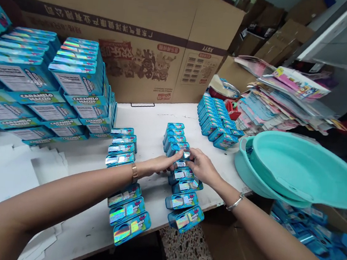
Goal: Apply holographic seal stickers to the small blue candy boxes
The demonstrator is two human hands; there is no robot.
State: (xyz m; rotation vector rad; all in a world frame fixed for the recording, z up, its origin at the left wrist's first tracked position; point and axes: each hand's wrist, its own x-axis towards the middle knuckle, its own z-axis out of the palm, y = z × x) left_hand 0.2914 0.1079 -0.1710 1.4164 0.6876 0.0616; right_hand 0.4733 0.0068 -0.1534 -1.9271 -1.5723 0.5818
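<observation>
Two rows of small blue candy boxes run along the white table. At the right row, my left hand (167,163) has its thumb and fingers closed around a blue candy box (176,148). My right hand (203,166) pinches at the same spot, where a shiny silver sticker (186,154) shows between the two hands. The fingertips partly cover each other and the box. Nearer boxes in this row, such as a front box (186,219), carry rainbow-shiny stickers. Beneath my left forearm, the left row (121,147) is partly hidden.
Stacked blue display boxes (43,110) stand at the left, behind white sheets (0,176). A large carton (147,38) lines the back. More small boxes (217,120), a red tape dispenser (233,110) and turquoise basins (308,167) are at the right, above a carton of blue packs (314,240).
</observation>
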